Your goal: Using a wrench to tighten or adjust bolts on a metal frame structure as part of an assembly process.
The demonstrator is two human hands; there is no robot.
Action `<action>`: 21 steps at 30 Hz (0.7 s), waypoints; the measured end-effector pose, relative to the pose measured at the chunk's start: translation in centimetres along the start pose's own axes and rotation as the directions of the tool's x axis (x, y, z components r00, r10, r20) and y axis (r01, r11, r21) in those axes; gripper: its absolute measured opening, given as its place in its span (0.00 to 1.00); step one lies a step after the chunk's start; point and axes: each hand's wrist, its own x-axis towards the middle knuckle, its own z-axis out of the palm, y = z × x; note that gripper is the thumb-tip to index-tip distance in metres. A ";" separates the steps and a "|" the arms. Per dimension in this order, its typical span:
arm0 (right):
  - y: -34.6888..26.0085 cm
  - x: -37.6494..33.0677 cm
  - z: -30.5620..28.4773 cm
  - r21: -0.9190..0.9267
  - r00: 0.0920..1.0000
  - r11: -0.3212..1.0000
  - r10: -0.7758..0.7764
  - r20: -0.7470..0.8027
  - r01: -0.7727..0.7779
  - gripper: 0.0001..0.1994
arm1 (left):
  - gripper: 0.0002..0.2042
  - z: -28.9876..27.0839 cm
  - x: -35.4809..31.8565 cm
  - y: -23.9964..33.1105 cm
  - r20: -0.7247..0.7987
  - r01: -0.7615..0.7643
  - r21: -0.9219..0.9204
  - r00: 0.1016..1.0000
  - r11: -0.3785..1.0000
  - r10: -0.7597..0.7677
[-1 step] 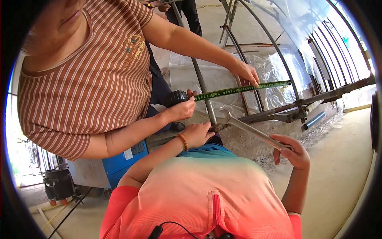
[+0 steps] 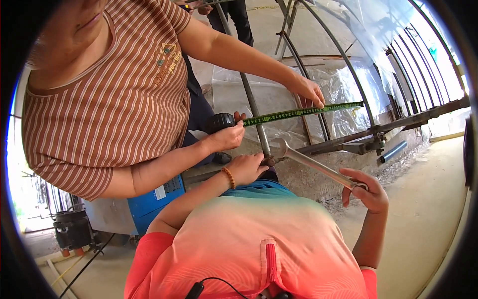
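Note:
My right hand [image 2: 366,190] is closed round the ring end of a long combination wrench [image 2: 318,169]. Its open jaw lies beside the lower end of a grey metal pipe [image 2: 253,102]. At that end sits a rusty clamp [image 2: 269,160], and the fingers of my left hand [image 2: 245,169] close on its near side; the fingertips are partly hidden. Just beyond, a co-worker in a striped shirt holds a black tape measure [image 2: 220,123] in one hand [image 2: 229,137]. The co-worker's other hand [image 2: 307,90] pinches the drawn-out green blade [image 2: 284,114].
A metal rail [image 2: 418,117] runs to the right, joined to curved frame bars [image 2: 343,52] with clear plastic sheeting [image 2: 343,82]. A short blue-grey tube [image 2: 393,151] is below it. At left are a blue machine [image 2: 157,199] and a black bucket-like container [image 2: 72,231]. Another person [image 2: 239,22] stands behind.
The wrench's jaw end has shifted very slightly toward the pipe. Otherwise both my hands and the co-worker's tape measure look the same.

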 end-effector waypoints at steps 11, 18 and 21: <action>2.1 10.5 4.9 -0.805 0.963 0.539 -0.227 0.144 0.247 0.10 | 0.14 0.0 0.2 0.5 -0.018 0.045 -0.117 0.999 0.992 -0.048; 2.5 12.3 6.9 -0.970 0.975 0.108 -0.070 0.210 0.217 0.07 | 0.16 -0.4 0.3 1.7 0.011 0.067 -0.042 0.998 0.997 -0.067; 3.2 12.7 6.7 -0.976 0.973 0.028 -0.089 0.212 0.215 0.06 | 0.16 -0.6 0.3 1.8 -0.010 0.070 -0.019 0.997 0.997 -0.070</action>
